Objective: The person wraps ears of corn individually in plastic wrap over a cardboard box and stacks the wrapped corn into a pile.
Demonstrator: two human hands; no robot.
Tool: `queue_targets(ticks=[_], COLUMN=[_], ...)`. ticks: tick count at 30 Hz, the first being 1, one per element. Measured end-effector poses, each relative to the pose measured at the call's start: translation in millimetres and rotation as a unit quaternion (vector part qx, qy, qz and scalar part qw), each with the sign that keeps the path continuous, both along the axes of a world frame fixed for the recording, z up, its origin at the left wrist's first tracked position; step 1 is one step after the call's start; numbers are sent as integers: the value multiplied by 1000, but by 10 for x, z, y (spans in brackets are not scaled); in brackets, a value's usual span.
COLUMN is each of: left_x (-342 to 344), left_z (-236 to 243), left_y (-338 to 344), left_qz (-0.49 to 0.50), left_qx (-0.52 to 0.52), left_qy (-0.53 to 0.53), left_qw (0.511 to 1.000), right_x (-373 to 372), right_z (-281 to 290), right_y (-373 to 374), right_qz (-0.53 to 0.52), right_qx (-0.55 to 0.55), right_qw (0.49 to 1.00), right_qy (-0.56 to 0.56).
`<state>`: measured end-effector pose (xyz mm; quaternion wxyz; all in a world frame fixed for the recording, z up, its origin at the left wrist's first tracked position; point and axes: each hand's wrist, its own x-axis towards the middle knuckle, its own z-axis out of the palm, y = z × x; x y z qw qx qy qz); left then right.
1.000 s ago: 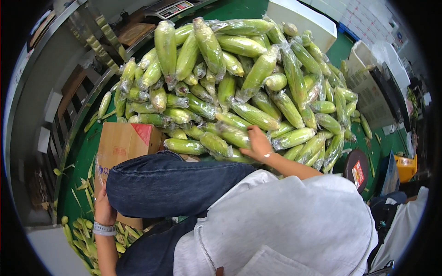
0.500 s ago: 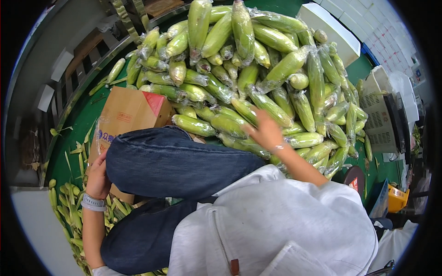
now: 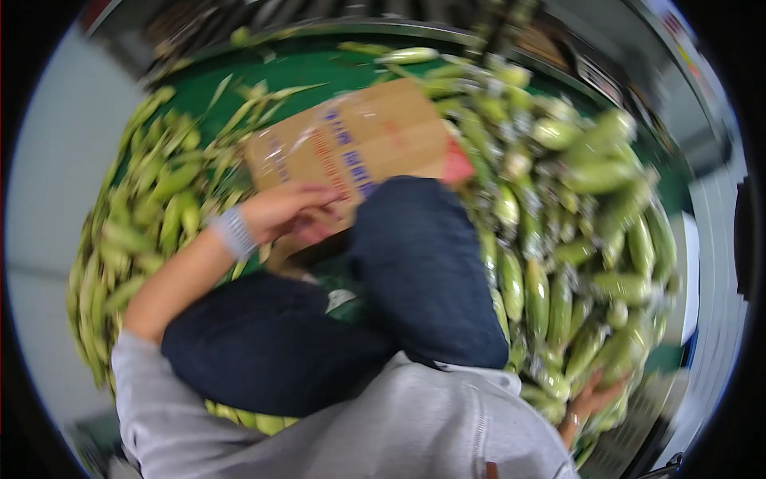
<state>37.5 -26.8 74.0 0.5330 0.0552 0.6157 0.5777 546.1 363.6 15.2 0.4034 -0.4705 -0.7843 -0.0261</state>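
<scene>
My left hand, with a grey band at the wrist, hovers by the near side of a brown cardboard box. Its fingers are loosely bent and apart, with nothing in them. At the lower right my right hand rests against ears of corn in clear plastic wrap, part of a big heap. Motion blurs its fingers, and whether they grip an ear cannot be made out. My bent knee covers part of the box.
To the left lies a pile of loose green corn husks. More leaf strips are scattered over the green surface behind. A white box stands beyond the heap at right, with a slotted crate nearer me.
The view has swung left. My left hand has come off the box edge beside my knee. My right hand has gone from the middle of the corn to the heap's near right side.
</scene>
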Motion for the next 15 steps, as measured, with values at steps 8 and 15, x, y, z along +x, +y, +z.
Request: queue_targets(ticks=[8,15], left_x=[-98,1956], left_z=[912,6], left_y=[-363,-1807], left_qz=[57,670], left_qx=[95,29], left_qy=[336,305], left_qw=[935,676], right_x=[-2460,-5136], right_z=[281,-216], right_y=[17,-82], right_qz=[364,532], right_qx=[-106,-725], right_qw=[923,417], right_qy=[70,-129])
